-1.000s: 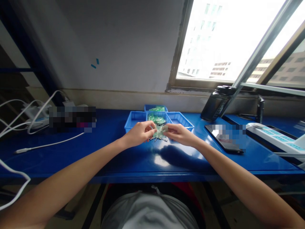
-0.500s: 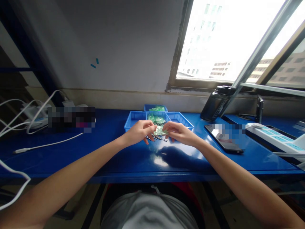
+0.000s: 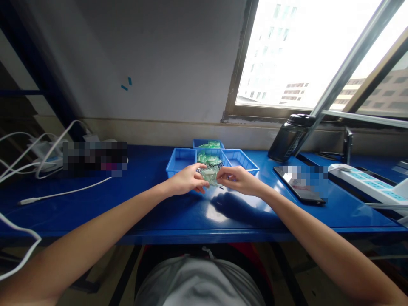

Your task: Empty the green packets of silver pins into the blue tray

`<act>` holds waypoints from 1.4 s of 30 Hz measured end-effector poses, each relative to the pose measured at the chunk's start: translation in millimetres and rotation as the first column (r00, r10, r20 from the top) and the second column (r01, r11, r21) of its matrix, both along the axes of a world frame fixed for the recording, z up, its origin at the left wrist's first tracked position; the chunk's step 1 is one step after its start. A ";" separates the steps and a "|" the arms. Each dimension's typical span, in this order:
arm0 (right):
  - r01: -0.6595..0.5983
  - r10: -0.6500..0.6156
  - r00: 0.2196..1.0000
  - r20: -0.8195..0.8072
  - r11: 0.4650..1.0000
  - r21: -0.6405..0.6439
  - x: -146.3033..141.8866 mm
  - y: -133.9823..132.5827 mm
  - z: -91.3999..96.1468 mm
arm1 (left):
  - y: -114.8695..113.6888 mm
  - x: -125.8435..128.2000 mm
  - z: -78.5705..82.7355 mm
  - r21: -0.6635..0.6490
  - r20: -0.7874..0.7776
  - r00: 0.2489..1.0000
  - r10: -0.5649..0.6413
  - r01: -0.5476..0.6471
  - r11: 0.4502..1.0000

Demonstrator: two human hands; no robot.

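Pinching the right edge of a clear, greenish bag [image 3: 209,175] in the bent fingers of the right hand [image 3: 238,179]. Parting thumb and forefinger of the left hand [image 3: 185,180] at the bag's left side; cannot tell whether also gripping it. Keeping the bag between both hands, over the blue counter [image 3: 178,216], just in front of the middle tray [image 3: 225,158]. Can make out a few thin metal rods [image 3: 221,186] near the bag's lower right edge, mostly hidden. Can see green packets [image 3: 208,158] heaped inside the middle tray, between a left tray [image 3: 181,164] and a right tray [image 3: 239,160], with a back tray [image 3: 196,143] behind, holding more green packaging [image 3: 212,145]. Well apart to the right, can see a dark bottle [image 3: 290,137], a phone [image 3: 296,187] lying flat, and farther over a white power strip [image 3: 366,182]; to the left, a white cable [image 3: 70,194] running along the counter
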State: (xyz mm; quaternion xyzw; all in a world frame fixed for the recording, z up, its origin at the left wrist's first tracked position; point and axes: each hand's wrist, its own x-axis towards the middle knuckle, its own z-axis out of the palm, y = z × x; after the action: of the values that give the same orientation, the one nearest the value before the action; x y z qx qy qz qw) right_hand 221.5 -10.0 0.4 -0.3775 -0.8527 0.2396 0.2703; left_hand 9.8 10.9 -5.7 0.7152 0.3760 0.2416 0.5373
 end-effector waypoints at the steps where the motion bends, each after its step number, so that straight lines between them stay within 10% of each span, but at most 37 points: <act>1: 0.009 -0.010 1.000 0.018 1.000 0.017 0.0 1.1 -1.5 | 0.0 0.1 -0.1 0.013 -0.014 1.000 -0.020 0.020 1.000; 14: -0.020 0.003 0.995 0.104 0.988 0.153 -2.5 -1.0 -0.3 | -11.8 0.2 6.6 0.421 -0.099 0.993 -0.064 0.100 0.901; 23: -0.100 0.107 0.994 0.016 0.966 -0.239 2.2 1.3 -4.1 | -11.7 1.9 5.0 0.416 -0.179 0.981 -0.082 0.150 0.897; 36: 0.038 -0.036 0.995 0.093 0.999 -0.021 3.6 4.8 -2.5 | -9.4 -0.3 5.7 0.294 -0.127 0.989 -0.070 0.105 0.950; 42: -0.032 0.001 0.993 -0.116 0.964 -0.265 3.5 2.6 2.9 | -5.3 1.0 6.5 0.180 0.009 0.999 -0.045 0.042 0.983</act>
State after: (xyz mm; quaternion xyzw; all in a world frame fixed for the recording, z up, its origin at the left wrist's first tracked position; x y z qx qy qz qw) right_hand 225.0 -7.4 3.3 -0.3888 -0.7989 0.3754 0.2638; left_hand 10.8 5.7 0.8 0.7673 0.3334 0.2675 0.4780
